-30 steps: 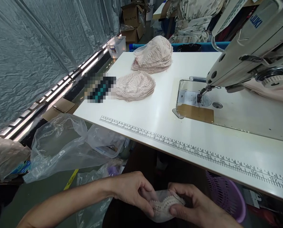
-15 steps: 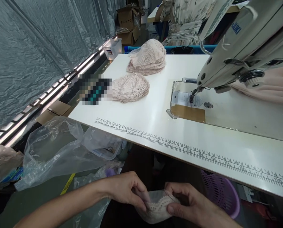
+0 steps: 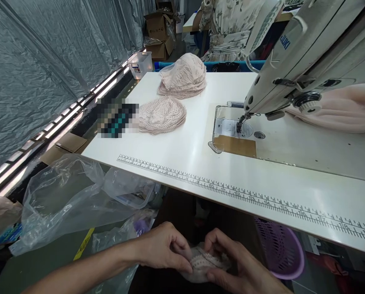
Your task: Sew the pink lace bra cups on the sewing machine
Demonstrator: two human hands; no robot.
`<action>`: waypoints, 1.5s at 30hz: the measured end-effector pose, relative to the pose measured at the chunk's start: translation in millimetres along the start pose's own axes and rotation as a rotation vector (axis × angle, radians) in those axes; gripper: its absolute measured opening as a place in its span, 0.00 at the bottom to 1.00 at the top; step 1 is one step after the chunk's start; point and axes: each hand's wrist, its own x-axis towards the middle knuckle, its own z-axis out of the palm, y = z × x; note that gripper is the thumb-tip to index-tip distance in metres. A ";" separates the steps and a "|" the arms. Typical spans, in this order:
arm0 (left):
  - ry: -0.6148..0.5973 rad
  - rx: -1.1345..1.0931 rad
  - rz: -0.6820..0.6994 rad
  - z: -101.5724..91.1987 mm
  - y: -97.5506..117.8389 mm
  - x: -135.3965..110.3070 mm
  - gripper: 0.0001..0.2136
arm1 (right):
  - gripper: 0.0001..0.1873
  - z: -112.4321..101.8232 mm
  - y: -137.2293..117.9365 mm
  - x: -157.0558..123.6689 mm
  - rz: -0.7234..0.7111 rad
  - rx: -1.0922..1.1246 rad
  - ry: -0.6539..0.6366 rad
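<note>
Fingers (image 3: pixel 182 265) of the left hand (image 3: pixel 162 249) pinched nearly shut on the left edge of a small lace-trimmed sheer piece (image 3: pixel 199 274); right hand (image 3: pixel 236 261) has thumb and forefinger parted, both at the piece, can't tell how firmly it grips. Piece sits over the lap, below the table's front edge, between the two hands. Surroundings, big to small: crinkled silver sheeting (image 3: pixel 54 53) down the left side. White sewing table (image 3: pixel 158 151) across the middle, ruler scale printed along its front edge. JUKI sewing machine (image 3: pixel 292 61) at right on it. Clear plastic bag (image 3: pixel 63 200) left of the table, below tabletop level. Pale pink cloth (image 3: pixel 341 110) lying behind the machine arm, far right. Person in a floral dress (image 3: pixel 228 24) past the far edge, mostly out of view. Purple basket (image 3: pixel 297 259) under the table, right of the right hand. Two stacks of lace pieces on the table's left half: back stack (image 3: pixel 184 75) taller, front stack (image 3: pixel 164 116) flatter, just beside it. Clear plastic bin (image 3: pixel 141 65) beyond the far left corner. Presser foot (image 3: pixel 239 126) over the needle plate.
</note>
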 end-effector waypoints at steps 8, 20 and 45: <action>-0.018 0.011 0.022 -1.6 -3.5 -2.9 0.09 | 0.07 -1.9 -2.2 -1.1 0.031 -0.055 -0.018; -0.042 0.108 0.077 2.8 -1.7 1.4 0.16 | 0.04 2.0 -6.4 0.7 0.034 -0.046 -0.056; 0.070 0.136 0.055 9.5 5.2 4.3 0.10 | 0.04 4.6 0.0 3.2 -0.056 0.011 0.049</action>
